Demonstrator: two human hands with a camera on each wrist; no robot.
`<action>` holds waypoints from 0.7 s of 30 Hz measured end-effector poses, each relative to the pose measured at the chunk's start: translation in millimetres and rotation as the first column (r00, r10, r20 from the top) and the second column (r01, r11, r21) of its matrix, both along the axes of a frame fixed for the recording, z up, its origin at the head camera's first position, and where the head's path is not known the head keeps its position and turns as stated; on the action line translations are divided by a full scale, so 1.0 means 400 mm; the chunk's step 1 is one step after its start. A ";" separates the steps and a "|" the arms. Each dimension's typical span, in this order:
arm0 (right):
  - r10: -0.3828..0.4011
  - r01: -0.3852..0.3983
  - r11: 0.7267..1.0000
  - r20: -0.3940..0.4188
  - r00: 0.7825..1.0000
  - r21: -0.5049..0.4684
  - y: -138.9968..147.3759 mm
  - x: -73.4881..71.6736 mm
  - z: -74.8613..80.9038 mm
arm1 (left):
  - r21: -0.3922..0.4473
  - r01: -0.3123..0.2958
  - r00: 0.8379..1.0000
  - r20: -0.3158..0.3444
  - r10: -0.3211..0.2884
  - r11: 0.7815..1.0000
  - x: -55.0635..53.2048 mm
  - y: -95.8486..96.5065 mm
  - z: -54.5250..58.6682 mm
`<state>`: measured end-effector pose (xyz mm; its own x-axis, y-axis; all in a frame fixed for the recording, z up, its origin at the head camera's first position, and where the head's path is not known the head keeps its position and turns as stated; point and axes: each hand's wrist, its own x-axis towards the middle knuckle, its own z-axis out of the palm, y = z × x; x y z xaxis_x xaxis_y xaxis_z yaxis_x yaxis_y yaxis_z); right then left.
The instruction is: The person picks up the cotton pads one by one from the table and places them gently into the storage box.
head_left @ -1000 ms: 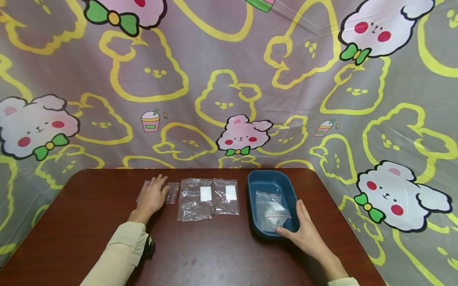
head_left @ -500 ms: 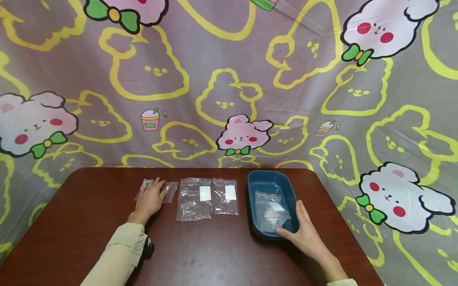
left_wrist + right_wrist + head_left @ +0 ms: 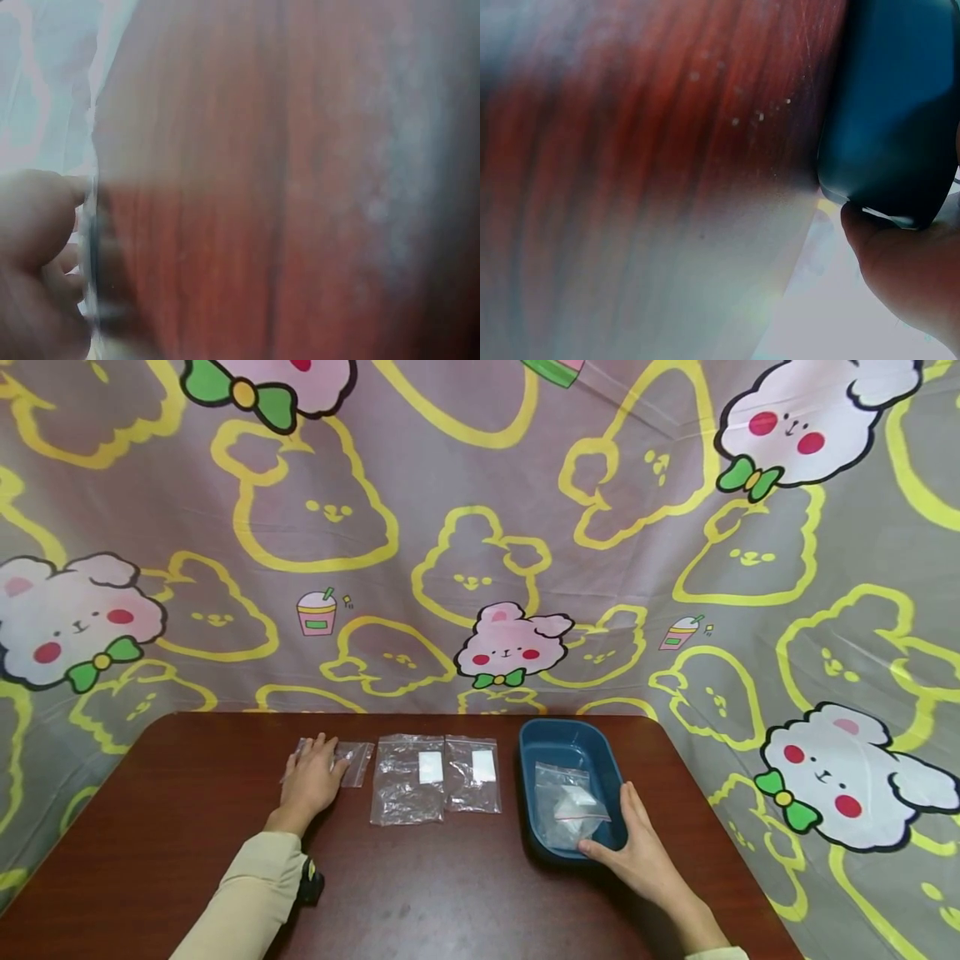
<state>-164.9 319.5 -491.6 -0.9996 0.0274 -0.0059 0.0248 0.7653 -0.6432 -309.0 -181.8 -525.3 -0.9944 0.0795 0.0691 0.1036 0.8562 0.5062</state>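
Observation:
On the table's left, my left hand (image 3: 311, 781) rests with spread, fairly straight fingers on a small clear zip bag (image 3: 356, 764), covering its middle. Beside it lie a larger clear zip bag (image 3: 405, 797) and a medium one (image 3: 472, 795), each with a white label. My right hand (image 3: 641, 852) grips the near right corner of a blue plastic basin (image 3: 528, 793), thumb at the near rim and fingers along the right side. Inside the basin are clear zip bags (image 3: 551, 777) with something white. The right wrist view shows the thumb (image 3: 900, 262) against the basin's edge.
The brown wooden table (image 3: 420, 893) has a patterned cloth (image 3: 480, 468) hanging behind it and at both sides. The basin stands near the table's right edge. A black device (image 3: 311, 883) is strapped at the left wrist.
My left hand has shifted slightly left and toward me over the small zip bag. The right hand and the basin stay where they were.

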 end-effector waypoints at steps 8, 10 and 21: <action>-0.001 0.001 1.000 -0.004 1.000 0.007 0.002 0.000 -0.003 | -0.014 0.017 1.000 -0.017 -0.018 1.000 0.010 0.002 0.006; -0.002 0.002 1.000 0.000 1.000 0.011 0.002 -0.001 -0.002 | -0.013 0.022 1.000 -0.018 -0.023 1.000 0.010 0.002 0.005; -0.001 0.001 1.000 -0.004 1.000 0.014 0.003 -0.001 -0.005 | -0.004 0.035 0.998 -0.053 -0.035 0.999 0.012 0.003 -0.005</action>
